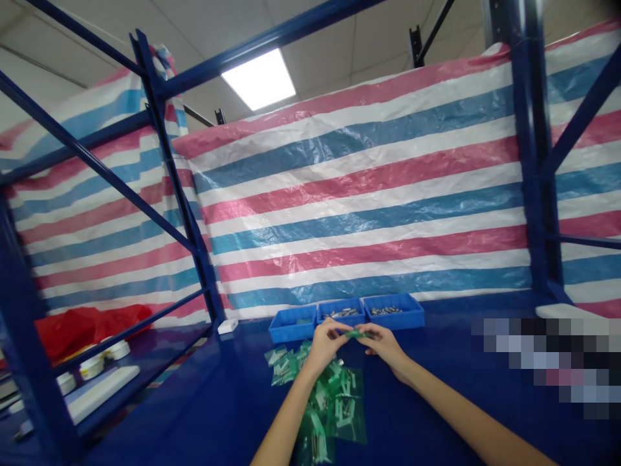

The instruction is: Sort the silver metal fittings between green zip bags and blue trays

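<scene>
My left hand [326,341] and my right hand [387,347] meet over the blue table, both with fingers closed on a small green plastic bag [356,334]. The bag is pinched between them; whether anything is inside cannot be made out. Under and beside my left forearm lies a pile of green plastic bags [345,409] holding small metal and white parts. Just beyond my hands stand three blue bins side by side. Metal parts fill the bottoms of the middle bin [342,303] and the right bin [412,317]; the left bin [286,335] has a few greenish pieces.
A small white box [228,326] sits by the blue rack post [184,194]. Striped plastic sheeting [363,194] hangs behind the table. On the left rack are white jars [91,369], a long white object [104,393] and red material [92,329]. A pale object [575,312] lies far right.
</scene>
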`<state>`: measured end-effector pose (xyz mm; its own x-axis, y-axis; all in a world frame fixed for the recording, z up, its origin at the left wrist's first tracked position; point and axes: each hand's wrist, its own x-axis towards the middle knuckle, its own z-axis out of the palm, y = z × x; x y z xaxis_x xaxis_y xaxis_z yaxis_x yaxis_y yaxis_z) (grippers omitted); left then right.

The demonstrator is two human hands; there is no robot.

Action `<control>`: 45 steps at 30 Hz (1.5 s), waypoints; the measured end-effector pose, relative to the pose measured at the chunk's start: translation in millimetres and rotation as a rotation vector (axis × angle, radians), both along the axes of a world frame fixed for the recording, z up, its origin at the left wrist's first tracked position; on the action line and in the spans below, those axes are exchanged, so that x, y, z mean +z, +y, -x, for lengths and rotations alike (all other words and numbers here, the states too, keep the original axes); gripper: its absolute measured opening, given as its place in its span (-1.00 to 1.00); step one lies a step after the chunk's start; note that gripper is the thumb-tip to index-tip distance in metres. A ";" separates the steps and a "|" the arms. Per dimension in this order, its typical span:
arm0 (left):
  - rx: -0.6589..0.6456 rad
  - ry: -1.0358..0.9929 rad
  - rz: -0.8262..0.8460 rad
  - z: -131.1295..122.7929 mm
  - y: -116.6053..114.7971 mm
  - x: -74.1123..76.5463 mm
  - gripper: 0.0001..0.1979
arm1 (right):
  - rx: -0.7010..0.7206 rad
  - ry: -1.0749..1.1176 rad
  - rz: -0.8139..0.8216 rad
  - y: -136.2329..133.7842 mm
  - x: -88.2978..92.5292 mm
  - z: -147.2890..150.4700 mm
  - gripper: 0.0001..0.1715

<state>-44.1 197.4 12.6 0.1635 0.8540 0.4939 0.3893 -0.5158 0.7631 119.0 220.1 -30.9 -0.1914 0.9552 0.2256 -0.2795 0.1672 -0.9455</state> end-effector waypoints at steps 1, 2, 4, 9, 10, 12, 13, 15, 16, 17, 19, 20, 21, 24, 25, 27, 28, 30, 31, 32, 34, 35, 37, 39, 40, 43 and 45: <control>0.004 0.026 -0.025 0.3 -1.8 2.8 -0.70 | -0.003 0.001 -0.013 0.6 -0.4 -0.2 -0.53; 0.007 0.046 -0.045 0.5 -3.4 5.4 -0.73 | -0.001 -0.002 -0.030 1.1 -0.8 -0.4 -0.53; 0.003 0.083 -0.072 1.1 -6.0 9.1 -0.76 | 0.016 -0.028 -0.062 2.0 -1.2 -0.7 -0.52; 0.024 0.134 -0.045 7.8 -3.8 4.7 -0.73 | 0.124 -0.146 -0.025 3.1 -0.1 2.3 -0.46; 0.049 0.121 -0.017 10.4 -1.2 1.9 -0.70 | 0.131 -0.168 -0.011 3.3 0.6 3.4 -0.42; 0.078 0.078 0.019 17.5 6.1 -2.5 -0.64 | 0.155 -0.195 0.026 3.7 2.2 5.4 -0.34; 0.084 0.054 0.021 22.4 10.5 -3.0 -0.62 | 0.167 -0.215 0.037 4.0 2.8 6.2 -0.30; 0.171 0.027 -0.011 35.6 19.0 1.4 -0.63 | 0.192 -0.262 0.009 4.2 3.3 7.6 -0.27; 0.279 0.049 -0.031 43.9 22.5 6.2 -0.65 | 0.210 -0.291 -0.016 4.0 3.3 8.2 -0.28; 0.414 0.097 -0.047 53.0 25.3 12.2 -0.67 | 0.225 -0.314 -0.044 3.6 3.1 8.8 -0.30; 0.683 0.240 -0.043 71.7 28.2 25.1 -0.72 | 0.241 -0.344 -0.079 2.1 2.8 9.8 -0.34; 0.766 0.290 -0.024 80.2 28.6 30.7 -0.74 | 0.242 -0.347 -0.086 1.2 2.9 10.2 -0.36; 0.825 0.331 0.002 87.5 28.5 35.1 -0.75 | 0.241 -0.348 -0.085 0.3 3.3 10.3 -0.37; 0.896 0.407 0.086 99.6 26.9 39.5 -0.76 | 0.251 -0.346 -0.068 -1.3 5.4 9.9 -0.38; 0.904 0.431 0.108 100.4 26.5 38.6 -0.75 | 0.261 -0.349 -0.063 -1.4 6.2 9.6 -0.38; 0.901 0.462 0.134 98.3 26.6 35.2 -0.71 | 0.276 -0.360 -0.057 -1.3 7.4 9.1 -0.39; 0.900 0.476 0.140 96.1 27.1 33.2 -0.68 | 0.277 -0.364 -0.058 -1.4 7.8 9.0 -0.39; 0.900 0.511 0.152 90.8 29.4 29.1 -0.66 | 0.262 -0.366 -0.063 -1.9 8.3 9.1 -0.41; 0.902 0.529 0.163 88.2 31.0 27.1 -0.67 | 0.251 -0.366 -0.068 -2.5 8.5 9.2 -0.43; 0.903 0.546 0.175 86.0 32.9 25.3 -0.69 | 0.243 -0.367 -0.073 -3.3 8.6 9.4 -0.45; 0.903 0.563 0.195 82.8 36.8 22.1 -0.73 | 0.241 -0.381 -0.081 -4.8 8.7 10.1 -0.50; 0.905 0.559 0.200 82.0 38.5 20.7 -0.74 | 0.243 -0.398 -0.083 -5.4 8.5 10.5 -0.52; 0.928 0.546 0.196 81.4 40.6 18.4 -0.73 | 0.242 -0.433 -0.105 -5.6 7.8 11.2 -0.55; 0.963 0.529 0.169 81.6 39.7 17.3 -0.70 | 0.238 -0.467 -0.159 -4.7 6.6 10.8 -0.58; 0.976 0.520 0.142 81.6 37.9 17.4 -0.69 | 0.242 -0.486 -0.189 -4.0 6.3 10.0 -0.58; 0.981 0.482 0.047 78.9 28.3 21.5 -0.74 | 0.311 -0.549 -0.211 -3.8 7.5 5.7 -0.41; 0.979 0.432 0.019 73.3 20.6 26.8 -0.76 | 0.373 -0.615 -0.188 -7.2 10.4 2.8 -0.21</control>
